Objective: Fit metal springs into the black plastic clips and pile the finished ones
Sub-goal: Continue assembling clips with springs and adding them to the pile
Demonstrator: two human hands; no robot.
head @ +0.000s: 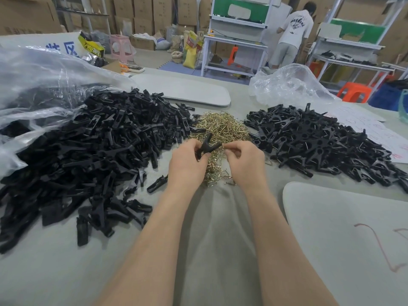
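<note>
My left hand (186,166) grips a black plastic clip (208,144) whose two arms spread apart in a V above my fingers. My right hand (244,161) is next to it, with finger and thumb pinched at the clip's right arm; I cannot make out a spring between them. Both hands hover over a heap of brass-coloured metal springs (220,127) in the middle of the grey table (198,239). A big pile of loose black clip parts (99,151) lies to the left. A pile of assembled clips (320,142) lies to the right.
Clear plastic bags lie at the far left (33,80) and far right (289,85). Grey flat boards lie behind the springs (187,89) and at the near right (353,228). White paper (375,131) sits under the right pile. A person (291,34) stands at benches beyond.
</note>
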